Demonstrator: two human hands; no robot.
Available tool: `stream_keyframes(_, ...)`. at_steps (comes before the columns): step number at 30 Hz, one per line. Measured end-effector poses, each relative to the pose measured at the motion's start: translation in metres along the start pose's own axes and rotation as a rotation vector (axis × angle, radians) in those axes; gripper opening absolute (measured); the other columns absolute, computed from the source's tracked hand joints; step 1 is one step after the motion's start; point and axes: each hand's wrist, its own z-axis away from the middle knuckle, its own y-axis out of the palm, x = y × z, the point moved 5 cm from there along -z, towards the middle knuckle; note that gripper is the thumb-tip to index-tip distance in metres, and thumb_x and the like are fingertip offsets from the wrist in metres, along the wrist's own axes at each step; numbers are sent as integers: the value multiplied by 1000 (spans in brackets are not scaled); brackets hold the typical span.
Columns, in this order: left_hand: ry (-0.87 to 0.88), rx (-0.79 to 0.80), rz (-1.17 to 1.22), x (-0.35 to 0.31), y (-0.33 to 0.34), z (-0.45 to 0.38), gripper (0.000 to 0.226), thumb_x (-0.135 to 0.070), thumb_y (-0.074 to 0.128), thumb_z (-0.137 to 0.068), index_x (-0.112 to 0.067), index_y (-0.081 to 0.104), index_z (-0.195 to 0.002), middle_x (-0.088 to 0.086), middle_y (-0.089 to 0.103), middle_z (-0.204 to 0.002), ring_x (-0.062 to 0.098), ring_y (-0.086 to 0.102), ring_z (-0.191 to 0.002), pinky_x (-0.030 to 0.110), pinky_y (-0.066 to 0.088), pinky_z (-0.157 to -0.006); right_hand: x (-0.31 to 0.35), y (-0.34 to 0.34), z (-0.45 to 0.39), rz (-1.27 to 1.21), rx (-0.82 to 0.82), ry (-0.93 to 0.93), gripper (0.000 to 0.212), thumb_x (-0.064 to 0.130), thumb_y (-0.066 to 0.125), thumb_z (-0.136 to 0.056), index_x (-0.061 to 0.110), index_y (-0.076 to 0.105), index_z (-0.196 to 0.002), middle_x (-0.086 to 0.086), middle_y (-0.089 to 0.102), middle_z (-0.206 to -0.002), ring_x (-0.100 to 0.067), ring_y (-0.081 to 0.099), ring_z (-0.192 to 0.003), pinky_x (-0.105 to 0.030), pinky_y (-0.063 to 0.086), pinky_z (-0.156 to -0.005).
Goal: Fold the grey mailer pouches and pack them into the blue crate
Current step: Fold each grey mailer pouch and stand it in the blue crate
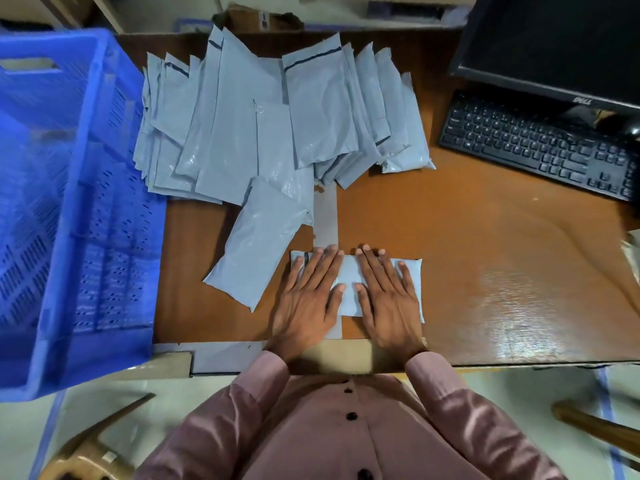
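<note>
A grey mailer pouch [349,275] lies flat on the brown, glossy bench [485,258] close to its near edge, pinned under both hands. The left hand [306,299] and the right hand [388,299] rest side by side on it, palms down, their fingers [372,268] straight and slightly spread, pressing rather than gripping. The pouch is smooth, thin plastic, rectangular, and it shows between the thumbs and beyond the right hand. Just left of the left hand a second pouch [256,244] lies tilted. Beyond the fingertips a loose fan of overlapping grey pouches [277,119] covers the far part of the bench, some with a dark strip near the top. Well to the left stands the blue crate [69,202], perforated plastic with a handle slot. To the far right sit a black keyboard [533,143] and a monitor [554,46].
</note>
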Motion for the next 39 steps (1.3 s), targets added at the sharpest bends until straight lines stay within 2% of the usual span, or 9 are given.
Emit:
stream_keyframes(10, 2, -33, 11, 0, 1, 1, 60, -46, 19, -112, -21, 11, -166, -5, 8, -173, 12, -1, -160, 47, 7, -130, 0, 0, 0, -47, -28, 0, 55, 39, 33, -112, 25, 25, -164, 8, 21, -171, -11, 9, -159, -43, 11, -130)
stream_keyframes(13, 6, -50, 20, 0, 3, 1, 59, -46, 20, -113, -22, 12, -166, -6, 10, -173, 11, 1, -160, 47, 9, -130, -7, -8, 1, -340, -106, 101, 44, 39, 37, -111, 24, 52, -150, 6, 49, -157, -11, 36, -151, -38, 28, -124)
stream_keyframes(15, -3, -65, 28, 1, 4, 1, 59, -45, 23, -113, -23, 14, -166, -8, 11, -172, 10, 2, -160, 47, 9, -129, -11, -19, 2, -602, -264, 288, 34, 37, 42, -111, 23, 70, -125, 9, 71, -127, -7, 61, -123, -35, 49, -102)
stream_keyframes(17, -5, -70, 27, 1, 4, 2, 58, -45, 24, -113, -24, 16, -166, -9, 12, -172, 10, 3, -159, 47, 9, -129, -14, -28, -1, -849, -445, 512, 35, 35, 46, -111, 20, 76, -101, 11, 76, -96, -1, 67, -91, -29, 51, -80)
stream_keyframes(21, -5, -78, 50, 1, 4, 3, 58, -46, 25, -113, -24, 19, -166, -10, 14, -172, 10, 5, -159, 47, 9, -130, -24, -29, -10, -1244, -598, 651, 34, 33, 52, -109, 13, 73, -90, -1, 76, -90, -17, 70, -88, -40, 55, -90)
stream_keyframes(25, -8, -63, 46, 2, 6, 4, 58, -47, 21, -112, -24, 17, -166, -9, 12, -172, 10, 2, -159, 46, 8, -130, -32, -28, -7, -700, -321, 341, 22, 30, 54, -108, 21, 68, -122, 4, 69, -118, -18, 66, -106, -38, 56, -88)
stream_keyframes(29, 12, -62, 30, 3, 5, 4, 60, -47, 22, -112, -24, 11, -167, -9, 5, -173, 11, 1, -160, 45, 8, -130, -34, -10, -3, -111, -154, 25, 45, 34, 37, -109, 19, 51, -149, -3, 52, -153, -23, 42, -145, -42, 33, -120)
stream_keyframes(33, 35, -80, 7, 2, 2, 4, 61, -48, 20, -112, -24, 8, -167, -9, 3, -174, 11, -1, -160, 44, 7, -130, -36, -6, -3, -35, -60, 40, 54, 45, 27, -111, 25, 38, -159, 4, 35, -166, -18, 21, -157, -43, 14, -128)
stream_keyframes(39, 44, -71, 38, 3, 2, 2, 61, -47, 23, -112, -22, 9, -167, -7, 5, -173, 12, -5, -160, 47, 7, -130, -36, -4, -5, 16, -5, 28, 58, 53, 26, -110, 28, 30, -162, 5, 26, -170, -19, 14, -159, -46, 11, -129)
